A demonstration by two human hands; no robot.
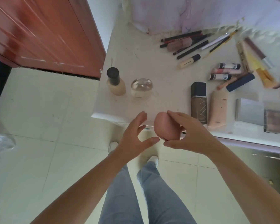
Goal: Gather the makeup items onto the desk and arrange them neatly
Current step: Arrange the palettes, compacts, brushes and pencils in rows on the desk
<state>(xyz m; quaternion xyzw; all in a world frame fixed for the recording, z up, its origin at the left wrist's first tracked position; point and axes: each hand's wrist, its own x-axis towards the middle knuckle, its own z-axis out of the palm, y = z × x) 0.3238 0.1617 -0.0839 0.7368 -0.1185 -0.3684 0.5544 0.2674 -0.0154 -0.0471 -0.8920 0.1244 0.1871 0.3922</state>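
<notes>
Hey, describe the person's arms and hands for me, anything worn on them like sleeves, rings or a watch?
Both forearms are bare all the way down the picture, with no sleeve cuffs in view. The left hand and the right hand show no rings, gloves, watch or bracelet. Fingernails look short and unpainted, though the picture is slightly soft.

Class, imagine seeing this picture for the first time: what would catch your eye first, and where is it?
First, the pink egg-shaped sponge at centre, pinched by the right hand at the desk's near edge, the left hand open beside it. Next, the dark UNNY bottle lying to its right.
</notes>
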